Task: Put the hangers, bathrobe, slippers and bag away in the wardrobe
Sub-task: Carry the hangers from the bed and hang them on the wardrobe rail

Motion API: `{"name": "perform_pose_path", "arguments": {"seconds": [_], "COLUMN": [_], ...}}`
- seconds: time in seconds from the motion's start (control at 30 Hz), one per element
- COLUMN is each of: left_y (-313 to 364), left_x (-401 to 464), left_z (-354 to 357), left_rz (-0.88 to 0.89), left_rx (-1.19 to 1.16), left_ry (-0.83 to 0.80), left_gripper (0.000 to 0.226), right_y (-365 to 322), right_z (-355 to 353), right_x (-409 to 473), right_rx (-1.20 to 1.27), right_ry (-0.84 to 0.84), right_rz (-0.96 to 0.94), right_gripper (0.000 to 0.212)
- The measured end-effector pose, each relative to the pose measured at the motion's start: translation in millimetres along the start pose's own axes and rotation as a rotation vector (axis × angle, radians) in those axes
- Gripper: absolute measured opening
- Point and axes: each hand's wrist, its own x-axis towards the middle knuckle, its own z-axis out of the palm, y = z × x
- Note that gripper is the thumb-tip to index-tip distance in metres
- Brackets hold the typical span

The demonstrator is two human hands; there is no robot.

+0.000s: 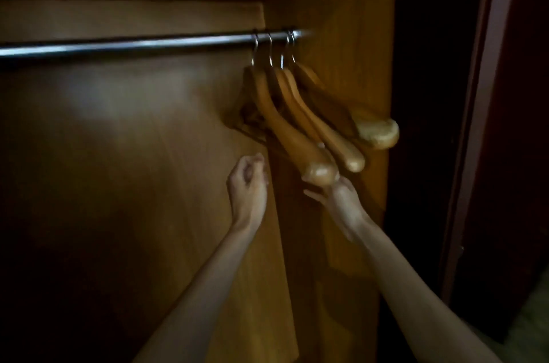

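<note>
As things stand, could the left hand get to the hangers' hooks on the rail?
Probably yes. The left hand, loosely curled and holding nothing, hangs below and left of the hangers. Nothing lies between it and the hooks on the rail; the right hand touches only the nearest hanger's end.

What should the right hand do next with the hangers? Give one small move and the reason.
Probably let go and draw back: the right hand only touches the tip of the nearest of the wooden hangers, whose hooks already sit on the rail.
</note>
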Motion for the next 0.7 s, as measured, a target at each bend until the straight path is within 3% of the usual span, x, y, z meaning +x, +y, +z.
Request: {"name": "perform_pose_path", "arguments": {"seconds": [0.13, 0.5, 0.7], "left_y": [-62.8, -216.8, -262.5], "left_x": [-43.5, -223.9, -338.7], "left_z": [5.1, 39.3, 61.0], "left_rz": [-0.150, -0.521, -0.657], "left_rx": [0.067, 0.320, 0.444], "left_ry": [-0.152, -1.009, -1.371], "left_gripper": [0.017, 0.007, 0.010], "right_y": [46.0, 204.8, 248.2], "right_z": [-22.7, -115.8, -140.5], "right_x": [-41.9, -214.5, -351.4], "right_rx": [-0.225, -0.733, -0.732], "right_ry": [0.056, 0.284, 0.542], "right_rz": [0.104, 0.553, 0.855], "right_gripper": [0.029, 0.018, 0.020]}}
